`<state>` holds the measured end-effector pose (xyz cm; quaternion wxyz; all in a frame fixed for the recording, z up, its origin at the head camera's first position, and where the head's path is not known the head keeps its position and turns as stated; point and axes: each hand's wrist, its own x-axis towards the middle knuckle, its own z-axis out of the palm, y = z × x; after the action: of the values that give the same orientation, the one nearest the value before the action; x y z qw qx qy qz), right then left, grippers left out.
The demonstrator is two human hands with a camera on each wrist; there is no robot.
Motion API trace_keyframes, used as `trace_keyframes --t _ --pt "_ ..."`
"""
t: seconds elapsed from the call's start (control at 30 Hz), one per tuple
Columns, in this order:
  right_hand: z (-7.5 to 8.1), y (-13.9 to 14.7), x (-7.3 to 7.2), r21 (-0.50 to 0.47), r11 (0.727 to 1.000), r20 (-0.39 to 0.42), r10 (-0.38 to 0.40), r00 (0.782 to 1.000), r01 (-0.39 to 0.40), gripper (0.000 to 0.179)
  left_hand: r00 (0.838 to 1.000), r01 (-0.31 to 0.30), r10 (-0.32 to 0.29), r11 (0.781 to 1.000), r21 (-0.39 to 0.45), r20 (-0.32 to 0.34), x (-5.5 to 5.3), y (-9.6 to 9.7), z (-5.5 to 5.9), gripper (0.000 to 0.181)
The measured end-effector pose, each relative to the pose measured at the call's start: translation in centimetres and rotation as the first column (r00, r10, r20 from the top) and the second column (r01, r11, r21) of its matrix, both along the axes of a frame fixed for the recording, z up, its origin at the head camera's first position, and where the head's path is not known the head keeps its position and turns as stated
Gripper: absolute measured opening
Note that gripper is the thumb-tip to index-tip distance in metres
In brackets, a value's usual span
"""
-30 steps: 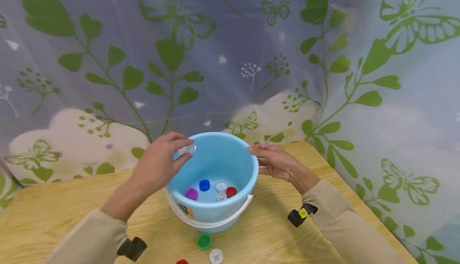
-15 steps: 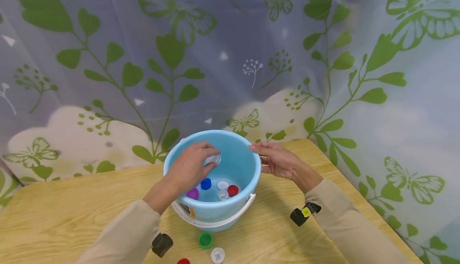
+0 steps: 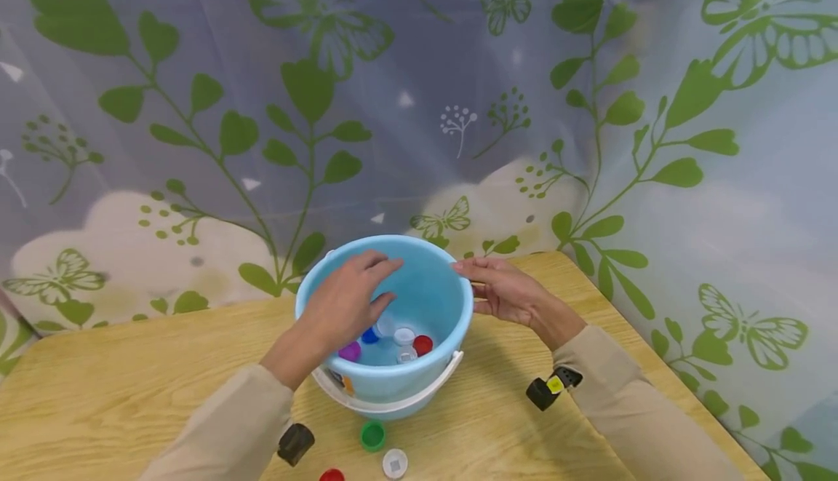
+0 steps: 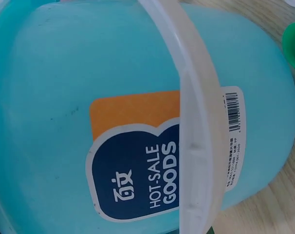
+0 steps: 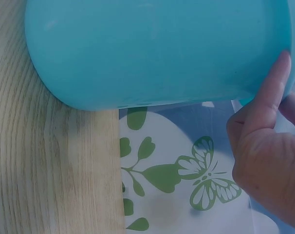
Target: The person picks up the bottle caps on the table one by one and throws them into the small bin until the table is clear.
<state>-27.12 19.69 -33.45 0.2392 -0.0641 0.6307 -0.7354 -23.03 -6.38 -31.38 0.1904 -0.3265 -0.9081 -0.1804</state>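
A light blue bucket (image 3: 382,386) with a white handle (image 3: 399,407) stands upright on the wooden table. Over its opening, my left hand (image 3: 347,292) has thumb and fingers spread apart, holding nothing. Below those fingers, a blurred whitish cap (image 3: 385,324) overlaps a blue bottle cap (image 3: 369,335). A purple cap (image 3: 350,351), a red cap (image 3: 423,344) and two white caps (image 3: 404,336) are also inside. My right hand (image 3: 507,292) holds the bucket's right rim; in the right wrist view one finger (image 5: 270,95) lies along the outside, its tip at the rim.
In front of the bucket on the table (image 3: 164,379) lie a green cap (image 3: 372,436), a white cap (image 3: 395,464) and a red cap (image 3: 332,475). A leaf-and-butterfly curtain (image 3: 419,102) hangs behind and to the right. The left wrist view shows the bucket's label (image 4: 133,180).
My left hand has moved right from the bucket's left rim to over its opening and let go of a whitish cap, which is now lower in the bucket. My right hand stays at the rim.
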Motion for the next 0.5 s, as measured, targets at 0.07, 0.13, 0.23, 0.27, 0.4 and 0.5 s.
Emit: trace_keyframes --t 0.07,0.13,0.23,0.27,0.4,0.5 --pt "0.0 0.0 0.0 -0.001 1.000 0.001 -0.002 1.000 0.002 0.030 1.000 -0.006 0.007 1.000 0.009 -0.023 0.0 0.0 0.0 0.042" --pt "0.1 0.0 0.0 -0.003 1.000 0.005 -0.005 1.000 0.005 0.030 0.999 -0.017 0.019 0.999 0.043 -0.045 0.1 0.0 0.1 0.040" --pt "0.1 0.0 0.0 -0.006 1.000 0.009 -0.003 1.000 0.003 0.030 0.993 -0.042 0.056 0.991 0.131 -0.104 0.2 0.0 0.3 0.034" --pt "0.1 0.0 0.0 -0.006 1.000 0.009 -0.001 1.000 0.001 0.031 0.990 -0.047 0.069 0.984 0.172 -0.127 0.3 -0.1 0.4 0.032" --pt "0.1 0.0 0.0 -0.007 1.000 0.007 0.003 1.000 -0.003 0.031 0.970 -0.032 0.107 0.946 0.321 -0.218 0.5 -0.7 0.4 0.026" --pt "0.0 0.0 -0.1 -0.008 1.000 0.005 0.008 1.000 -0.008 0.031 0.956 -0.005 0.117 0.922 0.387 -0.267 0.9 -1.7 0.2 0.026"
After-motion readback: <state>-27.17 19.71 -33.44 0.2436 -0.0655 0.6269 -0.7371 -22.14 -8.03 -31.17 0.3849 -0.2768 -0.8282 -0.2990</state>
